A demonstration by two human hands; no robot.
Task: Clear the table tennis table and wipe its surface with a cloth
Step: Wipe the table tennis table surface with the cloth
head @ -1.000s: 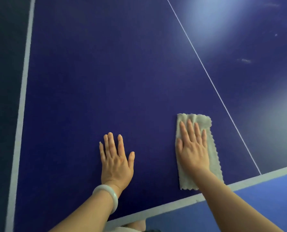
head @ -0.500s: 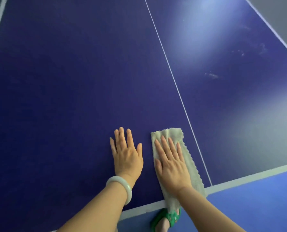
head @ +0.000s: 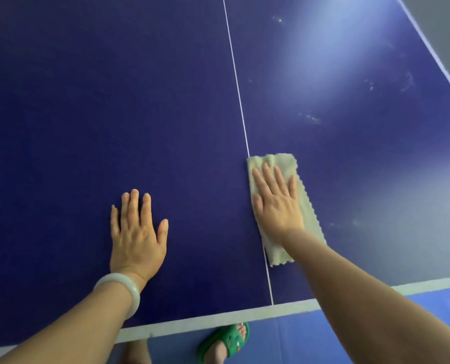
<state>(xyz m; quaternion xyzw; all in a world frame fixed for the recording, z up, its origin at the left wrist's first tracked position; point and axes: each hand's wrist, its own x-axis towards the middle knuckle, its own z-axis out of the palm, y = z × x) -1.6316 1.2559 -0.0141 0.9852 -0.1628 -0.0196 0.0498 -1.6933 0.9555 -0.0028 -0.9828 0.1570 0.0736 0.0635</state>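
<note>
The dark blue table tennis worktop was mid-wipe. The pale beige, scallop-edged rectangular cloth, left of the thin white centre line half a second earlier, had slid right and farther from the near edge. Its left edge now lay along that line. The right hand pressed it flat, fingers straight. The left hand, with a pale jade-coloured bangle on the wrist, rested palm-down and spread, holding nothing, now well apart from the cloth. The stroke appeared to be crossing into the right half, where pale smudges showed under a bright glare, so wiping looked unfinished. The broad white edge band ran along the near side. Below it lay a blue floor and a foot in a green sandal.
</note>
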